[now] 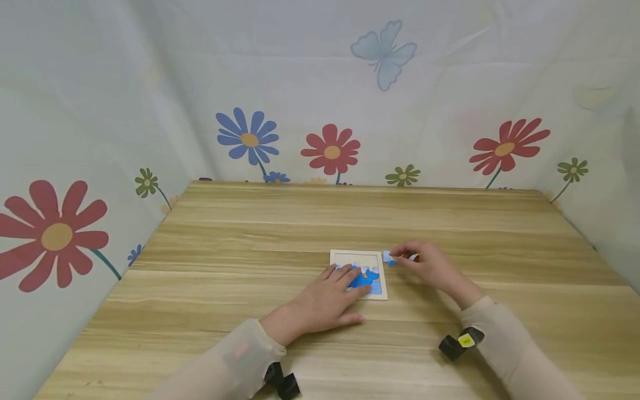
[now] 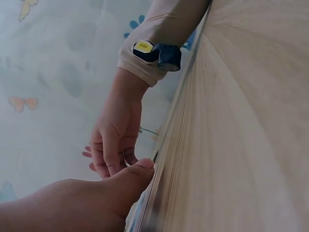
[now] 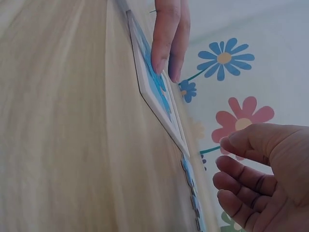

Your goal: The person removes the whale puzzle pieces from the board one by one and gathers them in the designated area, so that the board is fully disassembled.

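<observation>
A square jigsaw puzzle in a pale wooden frame (image 1: 384,286) lies on the table, with a partly filled blue picture inside. Across its left and lower side rests my left hand (image 1: 325,300), fingers spread over the picture. Loose jigsaw pieces (image 1: 387,258), light and deeper blue, lie just off the frame's upper right corner. Over these pieces hovers my right hand (image 1: 425,264), its fingers bent. The right wrist view shows the right thumb (image 3: 241,140) apart from the fingers, with nothing between them, beside a row of pieces (image 3: 189,179) on the table.
The wood-grain table (image 1: 240,222) reaches back to a white cloth (image 1: 290,66) printed with flowers and a butterfly, which also hangs at both sides. Black camera mounts (image 1: 460,343) sit on both sleeved wrists, close over the tabletop.
</observation>
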The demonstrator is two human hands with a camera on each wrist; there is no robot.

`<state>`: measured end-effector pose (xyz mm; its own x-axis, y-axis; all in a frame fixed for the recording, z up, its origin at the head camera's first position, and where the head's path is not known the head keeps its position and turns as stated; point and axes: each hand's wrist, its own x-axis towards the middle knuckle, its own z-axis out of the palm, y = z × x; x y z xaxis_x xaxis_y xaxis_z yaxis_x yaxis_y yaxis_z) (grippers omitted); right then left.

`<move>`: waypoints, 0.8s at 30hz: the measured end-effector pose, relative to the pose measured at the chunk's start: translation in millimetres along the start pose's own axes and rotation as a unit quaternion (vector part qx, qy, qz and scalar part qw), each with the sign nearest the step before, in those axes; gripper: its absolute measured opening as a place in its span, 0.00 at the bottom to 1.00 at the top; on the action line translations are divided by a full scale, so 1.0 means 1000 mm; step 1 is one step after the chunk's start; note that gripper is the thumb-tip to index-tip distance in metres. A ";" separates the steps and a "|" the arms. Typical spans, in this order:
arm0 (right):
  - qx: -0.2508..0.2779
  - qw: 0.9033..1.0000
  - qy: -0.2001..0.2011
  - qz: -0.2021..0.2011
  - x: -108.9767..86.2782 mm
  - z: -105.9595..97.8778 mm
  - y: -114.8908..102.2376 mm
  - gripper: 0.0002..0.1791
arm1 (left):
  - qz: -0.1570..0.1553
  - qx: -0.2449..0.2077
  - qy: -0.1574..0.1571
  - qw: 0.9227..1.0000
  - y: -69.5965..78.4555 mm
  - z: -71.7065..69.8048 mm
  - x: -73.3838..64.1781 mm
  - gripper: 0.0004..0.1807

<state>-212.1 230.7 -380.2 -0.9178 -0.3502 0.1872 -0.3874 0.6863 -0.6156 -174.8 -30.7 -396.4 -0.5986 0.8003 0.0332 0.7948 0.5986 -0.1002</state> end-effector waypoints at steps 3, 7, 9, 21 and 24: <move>-0.004 1.000 -0.001 -0.007 0.001 0.005 -0.002 0.07 | 0.002 -0.004 0.004 1.000 0.000 0.000 -0.001 0.33; -0.011 1.000 0.001 -0.023 0.002 0.012 -0.005 0.07 | 0.003 -0.018 0.004 1.000 0.000 0.003 -0.002 0.33; -0.016 1.000 -0.001 -0.026 0.003 0.016 -0.007 0.07 | 0.004 -0.022 0.002 1.000 0.000 0.005 -0.002 0.33; -0.029 0.999 -0.007 -0.038 0.006 0.036 -0.018 0.09 | 0.012 -0.024 0.019 0.999 -0.001 0.010 -0.003 0.33; -0.045 0.998 -0.008 -0.041 0.006 0.040 -0.019 0.09 | 0.012 -0.023 0.021 0.999 -0.001 0.011 -0.003 0.33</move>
<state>-206.4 190.0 -398.2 -0.8813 -0.4175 0.2212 -0.4682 0.7090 -0.5273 -175.0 -34.2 -407.2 -0.5761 0.8142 0.0727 0.8128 0.5800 -0.0552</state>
